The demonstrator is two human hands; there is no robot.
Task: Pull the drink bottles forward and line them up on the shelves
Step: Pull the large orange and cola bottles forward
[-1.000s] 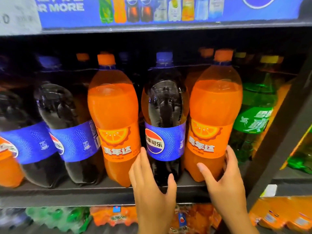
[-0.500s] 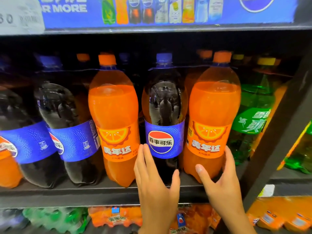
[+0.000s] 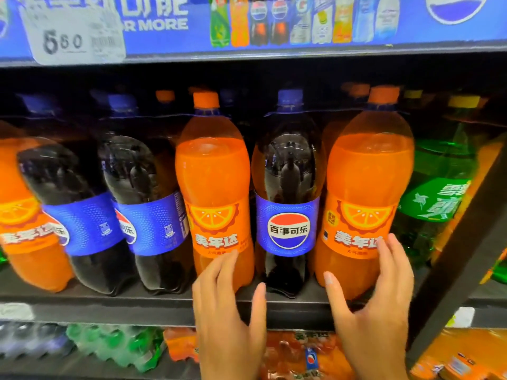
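Plastic and full, the orange bottle (image 3: 367, 204) at the near edge of the shelf (image 3: 109, 311), right of the cola bottle (image 3: 288, 193), should feel heavy and slick, best gripped low, where the spread right hand (image 3: 375, 305) cups it, while the left hand (image 3: 227, 311) hovers open.

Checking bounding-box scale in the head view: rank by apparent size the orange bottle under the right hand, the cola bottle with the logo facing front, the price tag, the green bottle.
1. Orange bottle, nearest the camera.
2. Cola bottle.
3. Green bottle, partly hidden, so rank unsure.
4. Price tag.
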